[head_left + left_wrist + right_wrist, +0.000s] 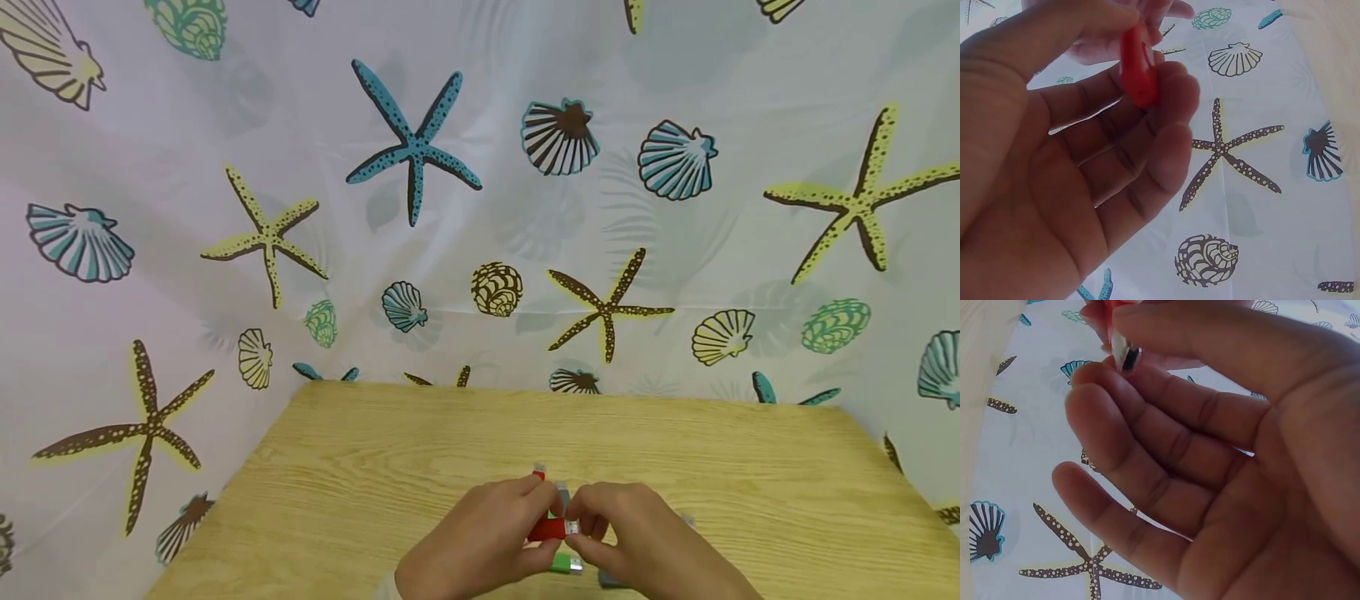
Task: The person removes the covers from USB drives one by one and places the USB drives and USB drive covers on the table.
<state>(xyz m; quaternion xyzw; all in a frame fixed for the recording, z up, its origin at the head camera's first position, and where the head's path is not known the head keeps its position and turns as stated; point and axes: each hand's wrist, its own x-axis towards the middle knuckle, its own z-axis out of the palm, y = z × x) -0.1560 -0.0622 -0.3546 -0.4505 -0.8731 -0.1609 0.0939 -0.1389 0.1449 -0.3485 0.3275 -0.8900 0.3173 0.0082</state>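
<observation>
A red USB flash drive [547,528] lies level between my two hands, its silver plug [572,527] toward the right. My left hand [480,533] pinches the red body between thumb and fingers. At the plug end, the thumb and forefinger of my right hand [637,533] pinch the metal. The left wrist view shows the rounded end of the red drive [1139,72] at the fingertips, the other fingers loosely curled. In the right wrist view the plug [1125,353] pokes out under the thumb.
More flash drives lie on the wooden table [360,467] around the hands: a red one [539,472] behind, a grey one [562,496], a green one [566,564] in front and a dark one [611,579] partly under the right hand. A shell-patterned cloth [465,242] encloses the table.
</observation>
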